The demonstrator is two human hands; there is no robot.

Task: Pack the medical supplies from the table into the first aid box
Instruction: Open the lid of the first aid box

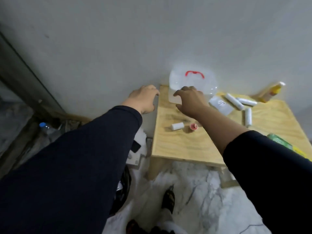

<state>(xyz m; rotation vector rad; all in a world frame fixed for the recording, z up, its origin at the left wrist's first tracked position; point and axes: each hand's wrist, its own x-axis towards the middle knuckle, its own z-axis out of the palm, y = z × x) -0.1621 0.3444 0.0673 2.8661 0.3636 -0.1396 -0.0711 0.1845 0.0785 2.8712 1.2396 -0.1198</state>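
A translucent first aid box (pixel 200 81) with a red handle (pixel 194 74) stands at the far left corner of a small wooden table (pixel 182 146). My right hand (pixel 190 100) hovers over the box's near side, fingers spread, holding nothing. My left hand (pixel 143 98) is off the table's left edge near the wall, fingers curled down and empty. On the table lie a short white roll (pixel 177 127), a small red-capped item (pixel 193 127), several white bandage rolls (pixel 239 102) and a flat white packet (pixel 221 105).
A yellow bottle (pixel 271 92) lies at the table's far right, and a green packet (pixel 280 141) sits at its right edge. A grey wall rises behind. Left of the table on the floor are a water bottle (pixel 44 126) and white clutter. My shoe (pixel 168 200) rests on marble flooring.
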